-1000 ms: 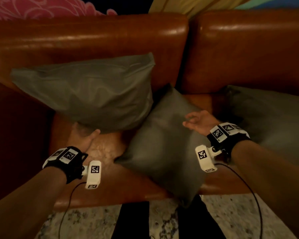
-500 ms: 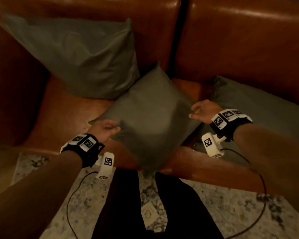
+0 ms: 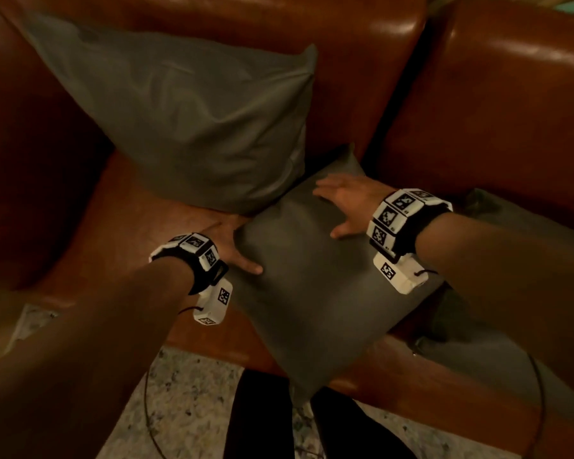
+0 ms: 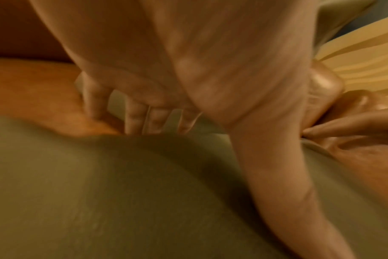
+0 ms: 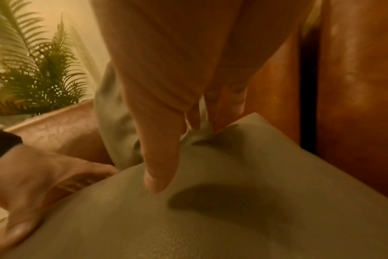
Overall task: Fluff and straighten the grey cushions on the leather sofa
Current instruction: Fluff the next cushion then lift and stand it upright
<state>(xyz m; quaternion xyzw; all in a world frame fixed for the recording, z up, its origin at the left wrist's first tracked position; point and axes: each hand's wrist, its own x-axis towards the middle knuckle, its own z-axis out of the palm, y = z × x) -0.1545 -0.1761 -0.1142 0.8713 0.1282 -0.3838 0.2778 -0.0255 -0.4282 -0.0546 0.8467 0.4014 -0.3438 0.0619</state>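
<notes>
The middle grey cushion (image 3: pixel 312 293) lies turned like a diamond on the brown leather sofa seat (image 3: pixel 130 233), its near corner hanging over the front edge. My left hand (image 3: pixel 234 248) is at its left edge, thumb on top and straight fingers (image 4: pixel 133 119) down along its side. My right hand (image 3: pixel 342 200) rests flat on the far part of the cushion (image 5: pixel 233 210) with fingers spread. A larger grey cushion (image 3: pixel 193 120) leans against the backrest on the left. A third grey cushion (image 3: pixel 511 233) lies at the right, partly hidden by my right arm.
The sofa backrest (image 3: pixel 494 94) rises right behind the cushions, with a dark gap between its two sections. A pale patterned rug (image 3: pixel 186 409) and my dark trouser legs (image 3: pixel 262 422) are below the seat front. A fern (image 5: pixel 38 75) stands beyond the sofa's left arm.
The middle cushion, held up by its side corners half a second ago, now lies flatter on the seat. My right hand has moved from its right corner onto its top.
</notes>
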